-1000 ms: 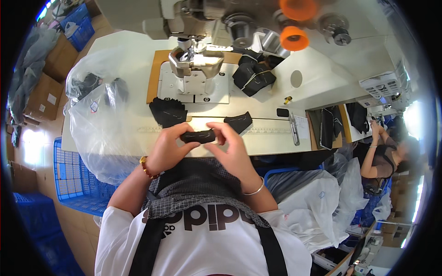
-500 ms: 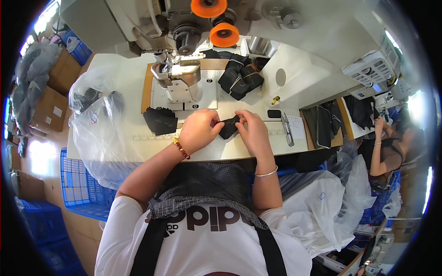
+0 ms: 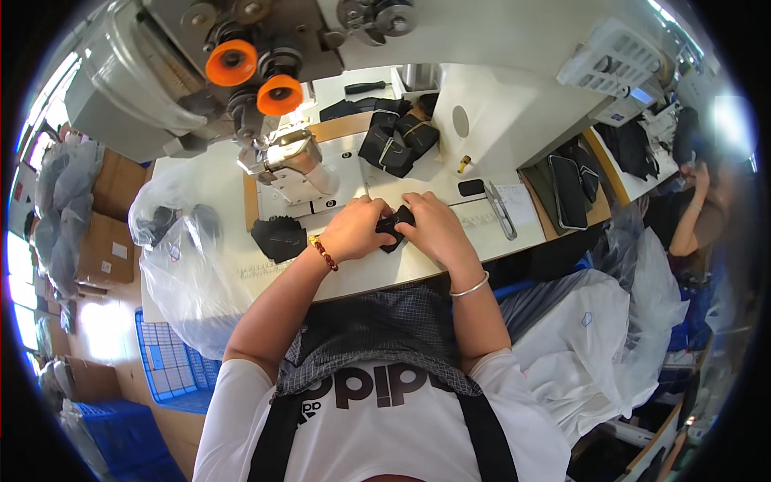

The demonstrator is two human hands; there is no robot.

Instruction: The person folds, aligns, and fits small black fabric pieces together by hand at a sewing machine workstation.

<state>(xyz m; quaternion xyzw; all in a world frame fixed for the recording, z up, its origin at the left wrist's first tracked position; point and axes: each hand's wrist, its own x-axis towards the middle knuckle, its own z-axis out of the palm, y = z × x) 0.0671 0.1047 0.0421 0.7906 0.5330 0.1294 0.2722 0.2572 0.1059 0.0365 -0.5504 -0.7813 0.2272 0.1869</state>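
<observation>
A small piece of black fabric (image 3: 394,228) is pinched between my two hands, just above the front of the white table. My left hand (image 3: 359,228) grips its left side, thumb and fingers closed. At its right side, my right hand (image 3: 431,226) holds it with thumb and fingers closed too. Left of my left hand lies a fanned stack of black fabric pieces (image 3: 279,238). Beyond my hands stands the sewing machine's metal post and head (image 3: 293,161). Tied bundles of black pieces (image 3: 395,143) rest on the table behind my hands.
Tweezer-like metal snips (image 3: 501,211) and a small black oval item (image 3: 471,188) lie to the right, by a paper sheet (image 3: 522,210). Clear plastic bags (image 3: 189,273) hang over the left table edge. A blue crate (image 3: 173,365) stands below. Another person (image 3: 695,209) sits far right.
My head view has shifted and tilted. Both hands have closed in around the black fabric piece, which is turned and bunched between the fingers.
</observation>
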